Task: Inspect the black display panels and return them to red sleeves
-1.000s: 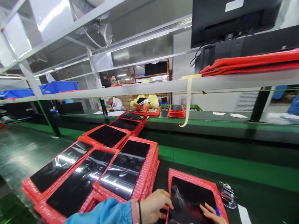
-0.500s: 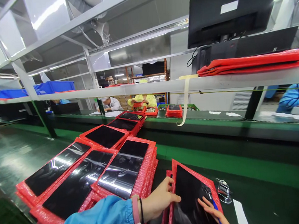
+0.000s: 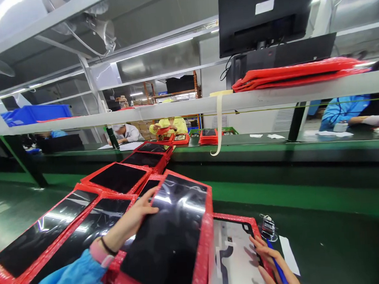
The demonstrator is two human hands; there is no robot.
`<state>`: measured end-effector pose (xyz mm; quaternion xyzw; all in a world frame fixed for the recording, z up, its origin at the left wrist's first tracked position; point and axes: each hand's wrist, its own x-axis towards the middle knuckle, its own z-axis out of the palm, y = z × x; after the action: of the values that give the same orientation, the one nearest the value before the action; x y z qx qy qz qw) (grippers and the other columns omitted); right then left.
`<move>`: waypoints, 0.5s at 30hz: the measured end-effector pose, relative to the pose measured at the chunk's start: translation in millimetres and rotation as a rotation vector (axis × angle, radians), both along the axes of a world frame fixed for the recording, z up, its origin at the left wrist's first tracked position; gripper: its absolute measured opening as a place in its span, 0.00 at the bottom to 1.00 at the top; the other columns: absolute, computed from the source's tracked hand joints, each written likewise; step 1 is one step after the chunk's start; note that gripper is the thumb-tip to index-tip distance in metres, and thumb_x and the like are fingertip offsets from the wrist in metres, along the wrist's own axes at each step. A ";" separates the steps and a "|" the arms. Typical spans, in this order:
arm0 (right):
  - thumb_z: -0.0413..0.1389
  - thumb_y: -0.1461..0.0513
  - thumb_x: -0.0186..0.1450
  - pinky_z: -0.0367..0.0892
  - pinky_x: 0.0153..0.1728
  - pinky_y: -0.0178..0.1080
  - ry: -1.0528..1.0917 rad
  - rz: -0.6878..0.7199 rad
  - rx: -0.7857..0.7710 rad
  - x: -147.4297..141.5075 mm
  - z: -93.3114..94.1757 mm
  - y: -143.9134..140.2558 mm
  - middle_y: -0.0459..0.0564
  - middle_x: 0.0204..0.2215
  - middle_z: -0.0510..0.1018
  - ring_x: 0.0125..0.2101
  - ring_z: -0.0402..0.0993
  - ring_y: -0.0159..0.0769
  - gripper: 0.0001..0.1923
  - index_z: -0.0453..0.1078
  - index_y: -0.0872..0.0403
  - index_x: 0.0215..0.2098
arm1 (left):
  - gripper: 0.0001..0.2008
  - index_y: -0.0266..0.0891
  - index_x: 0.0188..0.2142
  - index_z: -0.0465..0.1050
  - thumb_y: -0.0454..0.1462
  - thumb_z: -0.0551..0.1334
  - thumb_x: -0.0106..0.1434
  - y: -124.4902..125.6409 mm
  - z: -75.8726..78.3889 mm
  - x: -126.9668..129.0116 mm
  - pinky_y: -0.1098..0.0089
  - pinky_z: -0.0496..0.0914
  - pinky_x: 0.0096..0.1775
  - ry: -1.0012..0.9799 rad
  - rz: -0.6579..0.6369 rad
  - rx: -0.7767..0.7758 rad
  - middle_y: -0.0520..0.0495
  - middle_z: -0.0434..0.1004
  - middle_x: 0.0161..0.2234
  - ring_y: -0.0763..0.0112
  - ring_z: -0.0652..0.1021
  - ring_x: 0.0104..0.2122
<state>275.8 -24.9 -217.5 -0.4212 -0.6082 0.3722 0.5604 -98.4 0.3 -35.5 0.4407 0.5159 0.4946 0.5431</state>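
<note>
My left hand is closed on the left edge of a black screen panel in a red bubble-wrap sleeve. The panel is tilted and overlaps the stacked panels on the left. Beside it lies a silver-backed panel with a dark curved strip, on red wrap. My right hand has a blue pen held along its fingers, and its fingertips touch that panel's right edge. More black panels in red sleeves are stacked near my left forearm.
A small clear and metal object and a white paper strip lie right of my work. Above runs a white shelf rail bearing red sleeves and a monitor. Co-workers sit across the bench.
My left hand has lifted the black panel and moved it left, uncovering the silver-backed panel. My right hand stays at the right side with the pen. The view has turned slightly right.
</note>
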 end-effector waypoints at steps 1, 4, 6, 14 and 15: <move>0.52 0.59 0.68 0.57 0.59 0.42 -0.021 0.009 -0.010 -0.5 4.3 -1.9 0.57 0.59 0.70 0.62 0.59 0.43 0.11 0.65 0.47 0.48 | 0.39 0.46 0.59 0.60 0.33 0.68 0.46 0.8 3.9 -19.0 0.67 0.69 0.38 0.021 0.056 0.004 0.51 0.79 0.36 0.65 0.79 0.31; 0.52 0.57 0.68 0.61 0.58 0.44 -0.015 0.016 -0.032 -3.5 15.2 -7.0 0.58 0.58 0.71 0.59 0.65 0.45 0.10 0.67 0.47 0.47 | 0.39 0.42 0.58 0.62 0.34 0.68 0.45 5.7 2.8 -63.8 0.68 0.70 0.42 0.071 0.168 0.003 0.47 0.80 0.41 0.62 0.80 0.39; 0.53 0.55 0.67 0.66 0.54 0.43 0.005 0.030 -0.060 -5.3 20.8 -9.2 0.58 0.56 0.73 0.54 0.71 0.46 0.12 0.68 0.48 0.47 | 0.37 0.39 0.56 0.64 0.33 0.69 0.44 11.1 -5.0 -81.5 0.63 0.71 0.43 0.113 0.200 -0.010 0.43 0.81 0.42 0.57 0.80 0.41; 0.48 0.45 0.67 0.73 0.35 0.42 0.174 0.074 -0.281 -2.8 38.2 -24.0 0.57 0.31 0.84 0.30 0.80 0.44 0.22 0.73 0.53 0.40 | 0.36 0.38 0.55 0.66 0.37 0.68 0.44 35.4 -11.6 -92.1 0.54 0.57 0.59 0.373 0.434 0.209 0.34 0.65 0.60 0.47 0.64 0.60; 0.45 0.45 0.68 0.73 0.33 0.42 0.215 0.065 -0.311 -2.5 38.6 -26.9 0.56 0.30 0.84 0.27 0.79 0.43 0.24 0.72 0.53 0.43 | 0.37 0.39 0.56 0.64 0.39 0.68 0.44 34.3 -10.8 -86.0 0.54 0.52 0.61 0.399 0.459 0.259 0.36 0.59 0.63 0.48 0.59 0.63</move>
<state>273.3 -51.8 -178.9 -0.4407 -0.4933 0.5226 0.5379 -184.4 34.6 -46.2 0.4664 0.6310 0.5694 0.2450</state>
